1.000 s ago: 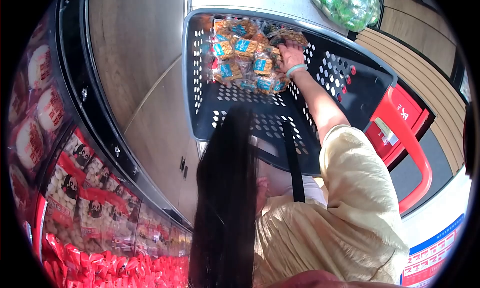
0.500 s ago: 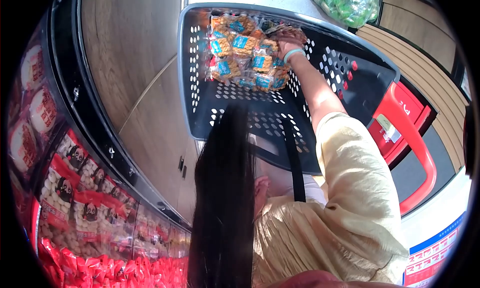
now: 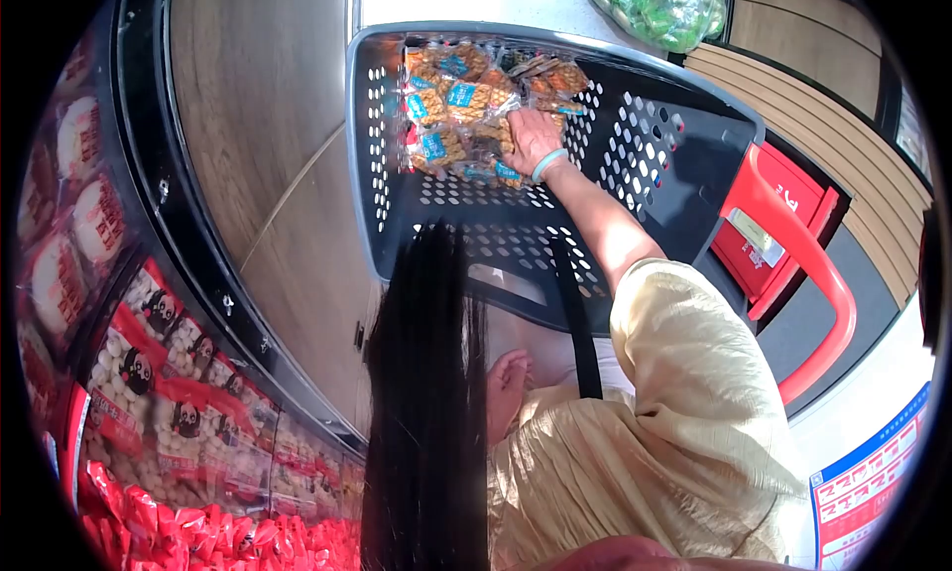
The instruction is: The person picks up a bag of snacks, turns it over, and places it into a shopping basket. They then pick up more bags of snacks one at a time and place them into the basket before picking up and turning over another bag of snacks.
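Moved lower-left since the earlier frame: right hand [image 3: 533, 139], resting over snack packets [image 3: 466, 100], upper centre, inside basket [image 3: 694, 179] (grip: cannot tell). Left hand [image 3: 506, 384], lower centre, loosely curled. Possible crushing from palm pressure.

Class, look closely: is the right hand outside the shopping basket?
No, the right hand is inside the dark shopping basket, among the clear-wrapped snack packets.

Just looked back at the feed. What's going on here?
A person's right hand rests on clear-wrapped, blue-labelled snack packs piled at the far end of a dark, perforated shopping basket; whether it grips one isn't clear. The left hand is low near the body, outside the basket, beside dark hair.
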Motion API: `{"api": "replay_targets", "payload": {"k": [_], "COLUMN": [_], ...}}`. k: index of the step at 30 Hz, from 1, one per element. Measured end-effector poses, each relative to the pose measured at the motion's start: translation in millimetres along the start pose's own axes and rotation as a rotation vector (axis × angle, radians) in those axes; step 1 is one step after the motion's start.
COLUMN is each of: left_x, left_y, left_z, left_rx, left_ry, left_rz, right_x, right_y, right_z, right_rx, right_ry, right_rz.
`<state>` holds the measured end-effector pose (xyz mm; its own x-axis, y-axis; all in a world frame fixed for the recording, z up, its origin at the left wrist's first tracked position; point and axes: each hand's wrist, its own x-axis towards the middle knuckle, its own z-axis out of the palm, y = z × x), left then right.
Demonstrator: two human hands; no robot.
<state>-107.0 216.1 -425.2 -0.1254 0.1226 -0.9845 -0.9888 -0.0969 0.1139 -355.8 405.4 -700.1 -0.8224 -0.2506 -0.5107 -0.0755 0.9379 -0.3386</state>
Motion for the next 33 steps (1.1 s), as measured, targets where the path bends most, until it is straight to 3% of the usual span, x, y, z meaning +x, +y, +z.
{"api": "replay_targets", "payload": {"k": [5,9,12,13,19,21,26,28,33], "left_x": [1,5,3,4,10,11,14,15,14], "left_y": [-3,-12,-11,-14,-18,-18,-23,-24,-12], "left_z": [-4,-9,-9,-9,-8,-7,-1,0,3], "left_rx": [-0.024,-0.011,-0.016,-0.019,-0.061,-0.040,-0.106,-0.120,-0.079], "left_ry": [0.003,0.015,0.012,0.013,0.012,0.011,0.033,0.031,0.045], "left_rz": [0.016,0.005,-0.002,-0.005,-0.038,-0.034,-0.051,-0.043,-0.027], "right_x": [-20,-17,8,20,62,68,72,77,91], "right_y": [14,49,70,77,88,83,71,71,95], "right_z": [0,1,-6,-11,-15,-21,-35,-47,-13], "right_rx": [0.079,-0.121,-0.256,-0.218,-0.392,-0.352,-0.305,-0.182,-0.024], "right_ry": [-0.025,0.174,0.036,-0.104,-0.207,-0.391,-0.415,-0.521,-0.547], "right_rz": [0.117,0.152,0.240,0.285,0.241,0.324,0.415,0.385,0.352]}}
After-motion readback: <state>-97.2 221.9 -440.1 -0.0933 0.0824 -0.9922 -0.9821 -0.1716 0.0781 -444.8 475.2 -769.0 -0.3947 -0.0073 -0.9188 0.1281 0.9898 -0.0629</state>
